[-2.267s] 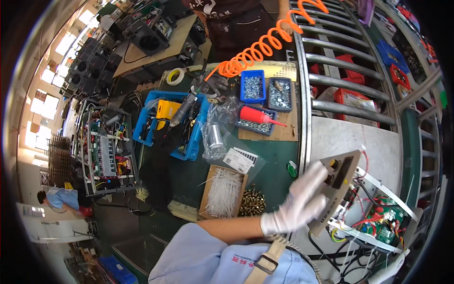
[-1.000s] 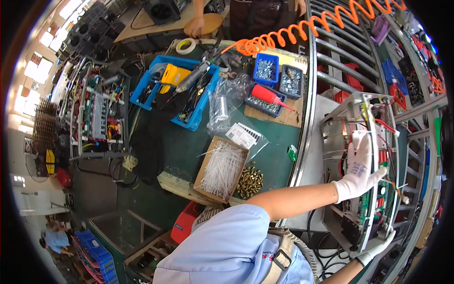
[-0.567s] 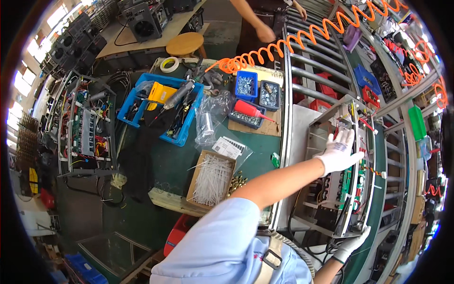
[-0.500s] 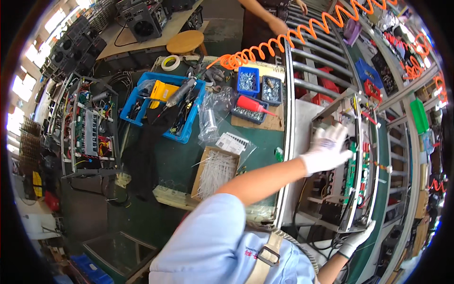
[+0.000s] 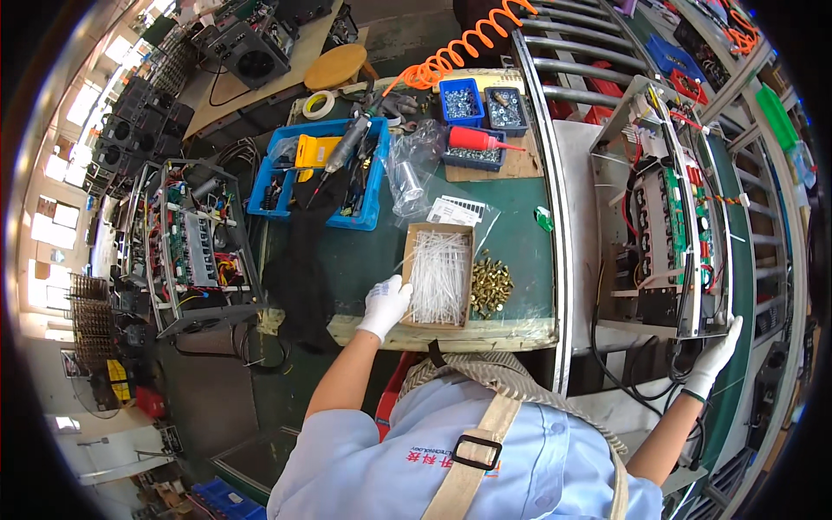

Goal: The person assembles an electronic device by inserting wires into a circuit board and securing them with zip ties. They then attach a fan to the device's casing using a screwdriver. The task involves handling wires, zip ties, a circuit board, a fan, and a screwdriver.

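Observation:
My left hand (image 5: 387, 305), in a white glove, is at the left wall of a shallow cardboard box (image 5: 469, 286). Its fingers are closed against that wall, with the fingertips partly hidden. Thin white cable ties (image 5: 436, 276) fill the box. Beside the box lies a pile of brass-coloured screws or standoffs (image 5: 491, 288). Far to the right, my gloved right hand (image 5: 716, 357) grips the near right corner of an open metal chassis (image 5: 691, 295). Green circuit boards (image 5: 674, 221), red parts and wires show inside the chassis.
A blue tray (image 5: 368, 217) holds a power screwdriver (image 5: 348, 143) and tools. Behind the cable ties are small bins of screws (image 5: 461, 102) and a red bottle (image 5: 475, 139). An orange coiled hose (image 5: 451, 56) hangs overhead. Another open chassis (image 5: 195, 251) stands left; rollers (image 5: 581, 65) run behind right.
My left hand has left the top of the chassis and moved left across the bench to the cable-tie box. My right hand stays at the chassis corner. The whole view has turned.

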{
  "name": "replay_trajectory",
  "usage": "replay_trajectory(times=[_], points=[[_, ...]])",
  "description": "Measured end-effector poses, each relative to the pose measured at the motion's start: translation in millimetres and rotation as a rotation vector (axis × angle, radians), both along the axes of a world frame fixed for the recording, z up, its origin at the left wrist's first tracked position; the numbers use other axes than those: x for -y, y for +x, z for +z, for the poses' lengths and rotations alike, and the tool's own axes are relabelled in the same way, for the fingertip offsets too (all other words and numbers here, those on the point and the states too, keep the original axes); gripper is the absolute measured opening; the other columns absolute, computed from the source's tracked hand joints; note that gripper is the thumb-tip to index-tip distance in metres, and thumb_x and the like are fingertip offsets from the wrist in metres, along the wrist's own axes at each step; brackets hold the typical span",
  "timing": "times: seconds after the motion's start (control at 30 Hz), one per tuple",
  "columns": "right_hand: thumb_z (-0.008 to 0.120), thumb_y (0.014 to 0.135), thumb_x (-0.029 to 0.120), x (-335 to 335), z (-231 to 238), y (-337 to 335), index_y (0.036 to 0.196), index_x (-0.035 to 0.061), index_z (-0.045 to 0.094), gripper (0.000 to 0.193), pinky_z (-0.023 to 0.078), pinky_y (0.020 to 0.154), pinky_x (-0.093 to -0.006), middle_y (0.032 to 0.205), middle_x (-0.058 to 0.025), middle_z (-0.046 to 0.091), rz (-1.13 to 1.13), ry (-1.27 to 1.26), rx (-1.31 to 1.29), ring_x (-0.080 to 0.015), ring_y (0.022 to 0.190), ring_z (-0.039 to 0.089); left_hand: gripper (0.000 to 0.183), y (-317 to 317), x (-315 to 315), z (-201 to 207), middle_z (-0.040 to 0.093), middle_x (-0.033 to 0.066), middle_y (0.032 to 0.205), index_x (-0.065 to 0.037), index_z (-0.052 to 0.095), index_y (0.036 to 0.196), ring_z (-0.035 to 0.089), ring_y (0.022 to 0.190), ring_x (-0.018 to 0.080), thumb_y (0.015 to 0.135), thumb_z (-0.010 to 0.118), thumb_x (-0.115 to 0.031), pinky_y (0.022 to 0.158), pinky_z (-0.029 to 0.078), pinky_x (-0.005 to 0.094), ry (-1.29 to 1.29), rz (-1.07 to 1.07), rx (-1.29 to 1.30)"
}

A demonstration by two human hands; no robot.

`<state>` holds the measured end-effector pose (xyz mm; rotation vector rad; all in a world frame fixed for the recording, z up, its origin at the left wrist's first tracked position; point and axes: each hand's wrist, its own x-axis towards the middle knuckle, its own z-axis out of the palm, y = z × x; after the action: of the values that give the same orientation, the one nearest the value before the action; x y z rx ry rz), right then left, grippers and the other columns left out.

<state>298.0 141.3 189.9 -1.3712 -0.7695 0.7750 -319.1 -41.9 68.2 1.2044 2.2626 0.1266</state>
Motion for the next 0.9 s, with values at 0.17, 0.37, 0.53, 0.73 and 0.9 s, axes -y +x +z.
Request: replay_trajectory(times=[0.17,0.37,0.53,0.73,0.9], points=[[0.044,0.102,0.041,0.4,-6.6,21.0,0.114,0.0029,0.061,0.043,0.04,0.093,-0.0314,0.108,-0.0055,0.063,0.049,0.011,-0.031,-0.0156,0.1,0.057,0.035,-26.3,35.2,39.1,0.067,0.0235,0.093,-0.005,0.061,0.093,0.063,0.087,0.0425,0.09,0.05,-0.037,0.079,0.047,0.0534,0.088,0.079,-0.115],[0.044,0.102,0.041,-2.3,-8.2,18.5,0.115,0.0037,0.061,0.043,0.039,0.095,-0.032,0.111,-0.0064,0.064,0.047,-0.001,-0.051,-0.0155,0.104,0.057,0.035,-77.9,74.6,23.5,0.067,0.0189,0.102,-0.006,0.063,0.107,0.064,0.095,0.0374,0.091,0.051,-0.034,0.082,0.049,0.0484,0.123,0.023,-0.279],[0.042,0.102,0.041,4.0,2.8,6.2,0.124,0.0019,0.056,0.047,0.038,0.099,-0.0341,0.117,-0.0071,0.061,0.066,-0.03,-0.087,-0.0167,0.11,0.055,0.033,-67.9,-25.3,58.0,0.067,0.0147,0.104,-0.007,0.063,0.113,0.064,0.094,0.0327,0.091,0.053,-0.029,0.085,0.05,0.0431,0.481,-0.018,-0.315],[0.038,0.103,0.03,23.2,-5.7,9.8,0.146,0.0002,0.034,0.052,0.028,0.113,-0.0364,0.149,-0.0084,0.038,-0.098,0.032,0.174,-0.0219,0.136,0.039,0.074,-60.4,-140.1,4.3,0.053,0.0234,0.129,-0.009,0.029,0.148,0.057,0.111,0.0392,0.087,0.06,-0.037,0.093,0.047,0.046,0.222,-0.113,-0.233],[0.034,0.104,0.017,100.5,-2.3,-12.8,0.143,-0.0039,0.034,0.044,0.035,0.112,-0.0371,0.143,-0.0159,0.045,-0.245,0.286,0.409,-0.0267,0.132,0.046,0.08,-58.8,-169.0,3.4,0.04,0.0304,0.141,-0.012,0.019,0.152,0.051,0.12,0.0436,0.086,0.061,-0.027,0.098,0.044,0.0476,0.523,0.018,-0.261]])
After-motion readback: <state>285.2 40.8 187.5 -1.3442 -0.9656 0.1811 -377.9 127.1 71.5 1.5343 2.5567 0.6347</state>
